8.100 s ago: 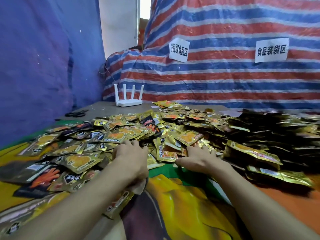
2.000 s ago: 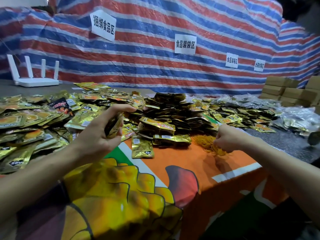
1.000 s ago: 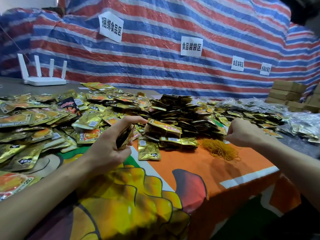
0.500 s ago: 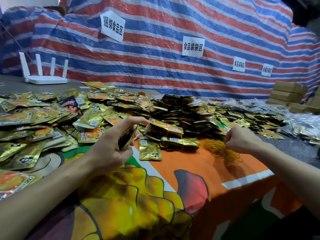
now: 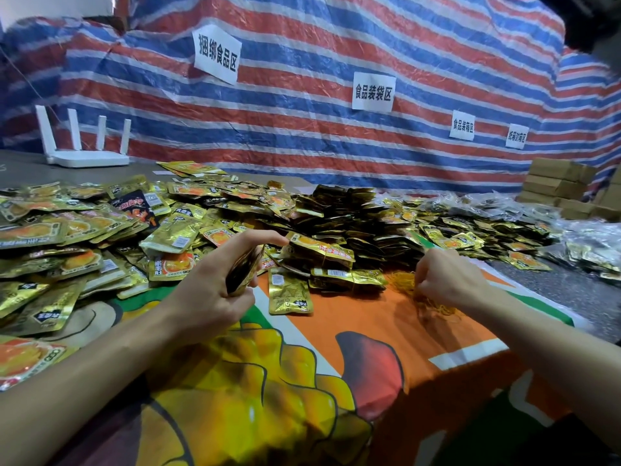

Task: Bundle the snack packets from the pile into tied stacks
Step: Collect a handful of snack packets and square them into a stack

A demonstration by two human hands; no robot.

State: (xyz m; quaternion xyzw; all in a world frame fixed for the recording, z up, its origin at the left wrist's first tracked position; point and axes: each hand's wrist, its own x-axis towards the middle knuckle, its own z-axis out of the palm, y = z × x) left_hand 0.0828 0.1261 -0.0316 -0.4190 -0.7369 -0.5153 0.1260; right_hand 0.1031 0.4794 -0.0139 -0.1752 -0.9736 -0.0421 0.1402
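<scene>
My left hand (image 5: pixel 215 292) gripped a stack of packets (image 5: pixel 242 272) on edge above the counter (image 5: pixel 571 290), beside the pile (image 5: pixel 100 237). My right hand (image 5: pixel 450 280) curled into the rubber bands (image 5: pixel 437 306); whether it pinched one I couldn't tell.

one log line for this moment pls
left hand: grips packet stack | right hand: pinching at rubber bands | stack: not yet tied | loose pile: left of hands
</scene>
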